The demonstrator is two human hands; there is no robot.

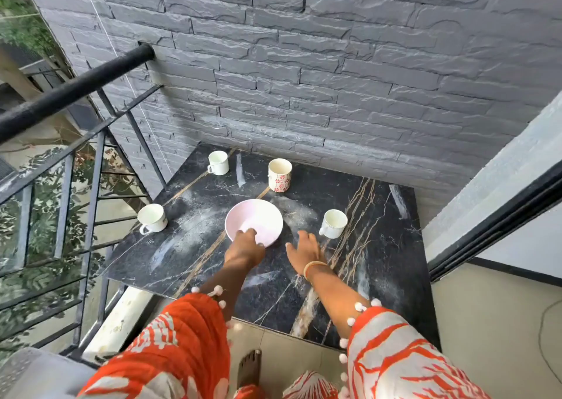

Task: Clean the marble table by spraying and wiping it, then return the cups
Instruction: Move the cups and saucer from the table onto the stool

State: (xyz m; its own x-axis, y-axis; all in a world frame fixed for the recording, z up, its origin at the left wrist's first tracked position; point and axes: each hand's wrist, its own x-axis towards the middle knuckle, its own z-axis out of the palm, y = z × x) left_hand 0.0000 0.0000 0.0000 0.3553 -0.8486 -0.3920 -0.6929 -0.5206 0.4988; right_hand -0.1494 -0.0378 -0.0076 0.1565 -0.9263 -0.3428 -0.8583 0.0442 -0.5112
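A black marble table (380,264) with pale dusty smears stands against the grey stone wall. On it sit a pale pink bowl (258,216) in the middle, a white cup (219,162) at the back left, a red-flowered cup (279,175) at the back, a white cup (152,218) at the left edge and a white cup (334,223) at the right. My left hand (244,246) grips the bowl's near rim, fingers inside. Just right of the bowl my right hand (304,245) hovers over the table with fingers spread, holding nothing.
A black metal railing (76,91) runs along the left with a drop and foliage beyond. The stone wall (334,79) backs the table. A white wall with a dark frame (501,213) closes the right side. My bare foot (249,368) stands on the tiled floor.
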